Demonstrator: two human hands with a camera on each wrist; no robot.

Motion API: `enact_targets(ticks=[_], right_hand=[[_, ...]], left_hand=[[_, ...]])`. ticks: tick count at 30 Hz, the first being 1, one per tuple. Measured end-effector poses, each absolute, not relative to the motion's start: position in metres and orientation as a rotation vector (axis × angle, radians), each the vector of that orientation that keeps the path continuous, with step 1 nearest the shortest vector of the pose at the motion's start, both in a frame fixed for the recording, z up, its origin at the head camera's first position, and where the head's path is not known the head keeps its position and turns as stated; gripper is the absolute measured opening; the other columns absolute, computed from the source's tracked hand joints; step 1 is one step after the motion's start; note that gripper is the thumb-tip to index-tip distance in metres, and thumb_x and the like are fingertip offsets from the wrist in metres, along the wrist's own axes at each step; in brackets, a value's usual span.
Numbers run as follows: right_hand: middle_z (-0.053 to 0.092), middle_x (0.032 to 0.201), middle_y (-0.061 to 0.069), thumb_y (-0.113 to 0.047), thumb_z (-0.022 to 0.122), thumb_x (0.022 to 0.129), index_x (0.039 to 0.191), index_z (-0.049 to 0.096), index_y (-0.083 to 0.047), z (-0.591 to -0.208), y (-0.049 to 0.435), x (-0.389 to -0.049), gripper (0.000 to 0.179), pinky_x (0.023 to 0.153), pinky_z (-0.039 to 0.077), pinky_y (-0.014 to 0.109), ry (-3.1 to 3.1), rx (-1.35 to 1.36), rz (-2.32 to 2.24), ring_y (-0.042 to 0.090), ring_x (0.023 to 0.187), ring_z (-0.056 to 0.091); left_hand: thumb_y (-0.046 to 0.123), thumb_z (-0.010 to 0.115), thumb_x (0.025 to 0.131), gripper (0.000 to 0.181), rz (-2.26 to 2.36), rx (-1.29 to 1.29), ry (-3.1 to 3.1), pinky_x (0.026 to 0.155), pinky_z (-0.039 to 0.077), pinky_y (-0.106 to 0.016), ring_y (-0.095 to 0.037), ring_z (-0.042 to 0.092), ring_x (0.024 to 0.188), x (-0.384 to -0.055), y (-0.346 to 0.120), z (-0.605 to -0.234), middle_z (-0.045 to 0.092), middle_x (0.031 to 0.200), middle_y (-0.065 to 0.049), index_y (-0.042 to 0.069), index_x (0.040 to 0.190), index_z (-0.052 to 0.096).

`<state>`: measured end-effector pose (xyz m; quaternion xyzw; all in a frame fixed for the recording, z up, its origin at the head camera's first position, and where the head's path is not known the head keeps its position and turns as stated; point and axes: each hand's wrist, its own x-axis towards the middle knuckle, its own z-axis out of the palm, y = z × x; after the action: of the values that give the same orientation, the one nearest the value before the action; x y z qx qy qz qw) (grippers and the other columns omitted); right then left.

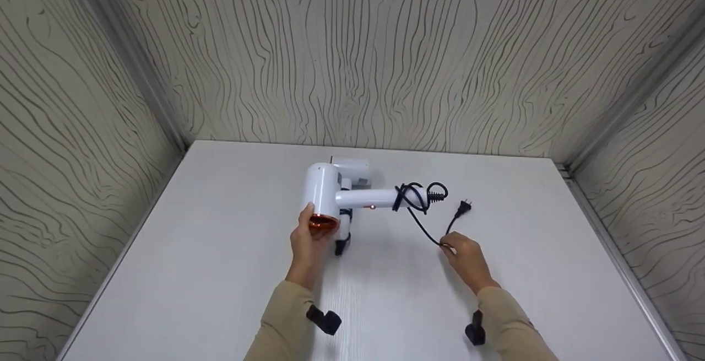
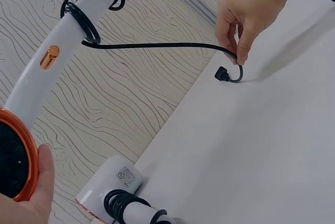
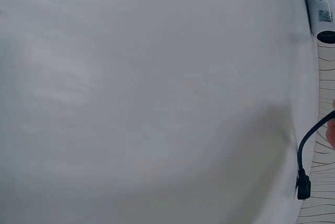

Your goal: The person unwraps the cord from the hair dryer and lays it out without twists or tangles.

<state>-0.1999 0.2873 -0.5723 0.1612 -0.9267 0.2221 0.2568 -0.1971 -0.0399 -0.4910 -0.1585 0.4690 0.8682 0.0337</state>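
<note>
Left hand (image 1: 306,245): fingers curled round the dryer (image 1: 320,187)
Right hand (image 1: 467,257): fingers pinching its cord (image 2: 157,45), near the plug (image 1: 464,207)
Second dryer (image 1: 351,170): lying on the desk (image 1: 231,229)

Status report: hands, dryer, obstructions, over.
Left hand holds hair dryer. Right hand pinches its cord. Cord partly wound round handle. Second dryer close behind.

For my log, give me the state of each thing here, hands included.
Held hair dryer: lifted, cord-end pointing right.
Its cord: partly wound round the handle, one length free.
Plug: loose, plugged into nothing.
Copper-coloured switch: on or off, cannot tell.
Second hair dryer: lying on the table.
Second dryer's cord: wound in coils.
Left hand: gripping the held hair dryer.
Right hand: pinching the cord near the plug.
</note>
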Motion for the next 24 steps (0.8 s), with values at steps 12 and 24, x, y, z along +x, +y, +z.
enact_targets(ticks=[12,24], right_hand=[[0.073,0.085,0.011,0.005,0.074,0.074,0.082,0.072,-0.002,-0.5781,0.2922,-0.2029,0.011,0.077,0.059,0.035,-2.660,0.402,0.530,0.026,0.084,0.070],[0.071,0.088,0.011,0.002,0.073,0.077,0.084,0.071,-0.002,-0.5770,0.2858,-0.2017,0.008,0.080,0.058,0.039,-2.734,0.330,0.606,0.027,0.088,0.069]], left_hand=[[0.051,0.039,0.098,0.069,2.643,-0.436,1.514,0.099,0.054,-0.032,-0.018,0.061,0.105,-0.1975,-0.0441,-0.4914,0.045,0.133,-0.019,0.001,0.144,0.029],[0.044,0.042,0.098,0.064,2.642,-0.475,1.591,0.096,0.056,-0.033,-0.013,0.063,0.095,-0.1982,-0.0443,-0.4883,0.052,0.123,-0.017,-0.006,0.138,0.035]])
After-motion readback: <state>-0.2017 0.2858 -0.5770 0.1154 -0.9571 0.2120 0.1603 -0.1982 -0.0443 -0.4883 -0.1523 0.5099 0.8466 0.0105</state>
